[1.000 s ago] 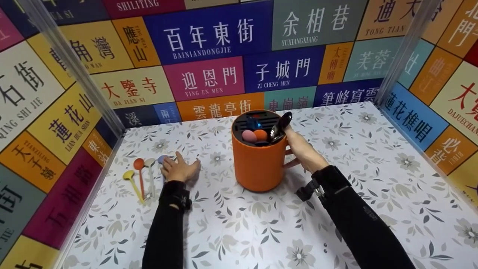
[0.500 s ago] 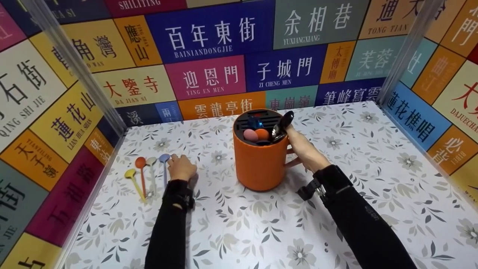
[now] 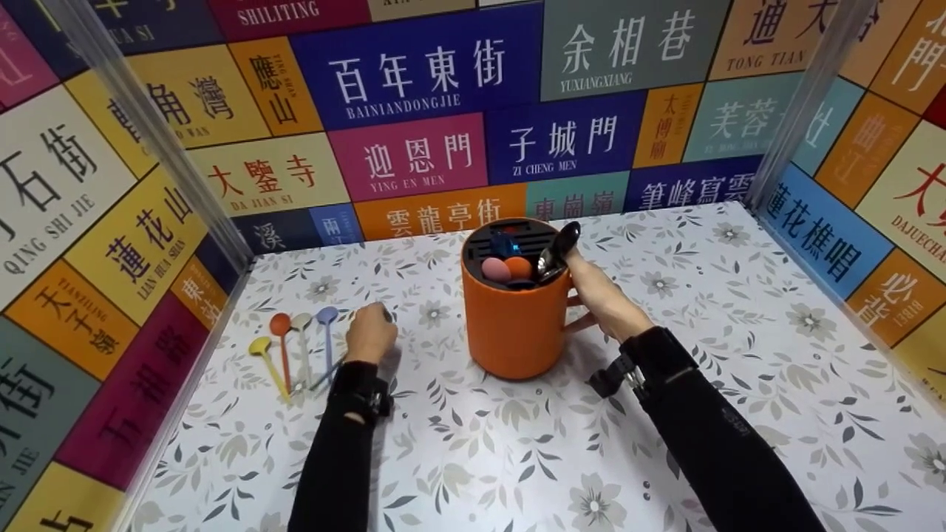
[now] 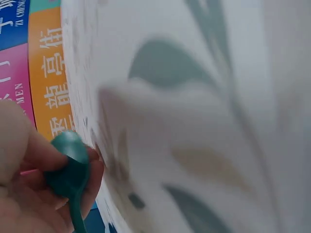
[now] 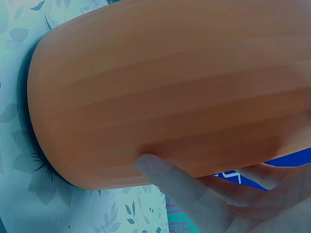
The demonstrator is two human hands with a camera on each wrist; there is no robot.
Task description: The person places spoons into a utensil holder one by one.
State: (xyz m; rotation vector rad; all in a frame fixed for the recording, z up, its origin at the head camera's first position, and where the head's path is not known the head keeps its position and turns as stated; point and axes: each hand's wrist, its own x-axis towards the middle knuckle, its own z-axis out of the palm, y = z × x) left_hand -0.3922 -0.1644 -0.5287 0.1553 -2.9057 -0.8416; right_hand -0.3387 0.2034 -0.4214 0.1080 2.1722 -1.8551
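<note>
A green spoon (image 4: 70, 167) is pinched by its bowl between the thumb and fingers of my left hand (image 3: 372, 332), low over the table. Its thin handle (image 3: 325, 378) pokes out left of my wrist in the head view. Just left of it, a blue spoon (image 3: 327, 336), a grey spoon (image 3: 302, 343), a red-orange spoon (image 3: 281, 343) and a yellow spoon (image 3: 270, 362) lie side by side. My right hand (image 3: 602, 295) grips the big orange mug (image 3: 514, 332) at its handle side; a fingertip presses the wall in the right wrist view.
A black slotted insert (image 3: 491, 240) fills the mug's top. From it stick a pink rounded end (image 3: 496, 270), an orange one (image 3: 518, 267), a blue item (image 3: 505, 242) and a dark shiny spoon (image 3: 567, 235). Sign-covered walls (image 3: 414, 74) enclose the flower-patterned table (image 3: 473, 451).
My left hand drew back from over the blue spoon and moved right, its spread fingers closing; the green spoon's handle now shows by the wrist. My right hand stayed on the mug.
</note>
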